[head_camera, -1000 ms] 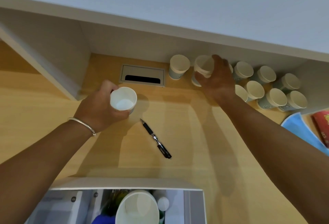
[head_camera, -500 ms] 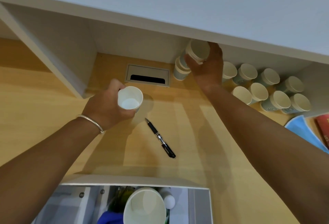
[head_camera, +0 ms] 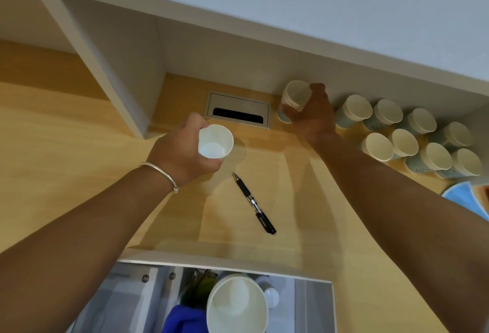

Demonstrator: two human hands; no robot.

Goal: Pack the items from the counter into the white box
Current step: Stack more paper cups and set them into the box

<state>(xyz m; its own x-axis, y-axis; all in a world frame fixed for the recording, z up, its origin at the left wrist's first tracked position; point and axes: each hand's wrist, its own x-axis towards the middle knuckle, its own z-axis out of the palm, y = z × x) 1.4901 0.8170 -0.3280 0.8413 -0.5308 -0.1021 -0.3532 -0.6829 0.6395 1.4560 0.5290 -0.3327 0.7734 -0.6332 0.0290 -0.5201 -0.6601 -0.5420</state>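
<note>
Right hand (head_camera: pixel 311 118) now nesting picked cup onto second one: stack of cups (head_camera: pixel 293 101) gripped at counter's back. Left hand (head_camera: pixel 185 151) still wrapped round open cup (head_camera: pixel 215 141). Remaining cups (head_camera: pixel 402 142), pen (head_camera: pixel 254 203) unpacked; white box (head_camera: pixel 227 264) below.

An office workstation: a wood-laminate desk (head_camera: pixel 79 147) carried a cable grommet (head_camera: pixel 238 113) under a white overhead shelf (head_camera: pixel 264 2), a black pen (head_camera: pixel 254 203) lying near rows of paper cups (head_camera: pixel 412 134).
</note>
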